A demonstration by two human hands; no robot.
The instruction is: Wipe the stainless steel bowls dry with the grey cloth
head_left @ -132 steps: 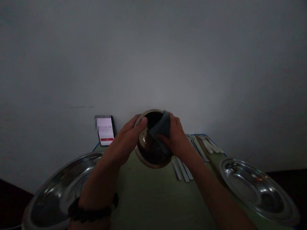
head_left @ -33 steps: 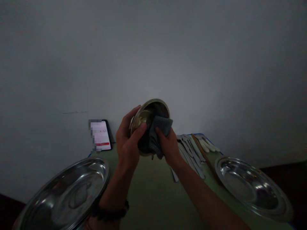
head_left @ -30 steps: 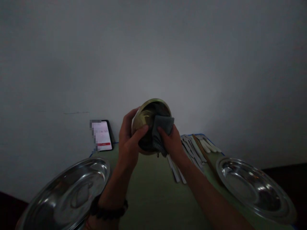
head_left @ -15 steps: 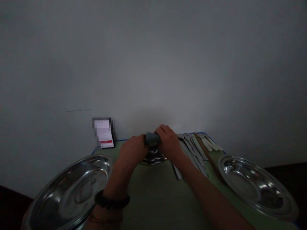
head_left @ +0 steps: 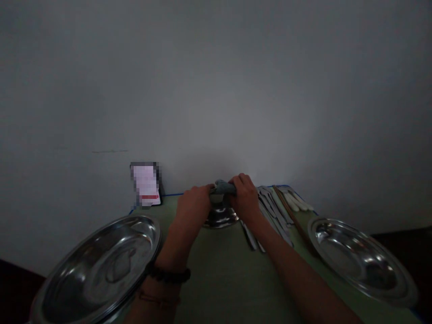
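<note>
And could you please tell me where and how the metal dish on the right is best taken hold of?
Probably by the right rim of the metal dish, coming from the right, thumb above and fingers underneath: the rim flares outward, and that side seems to reach past the edge of the table.

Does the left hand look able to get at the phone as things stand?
Probably yes: nothing appears to stand between the left hand and the phone, though that hand is busy at the cloth and would likely have to leave it first.
</note>
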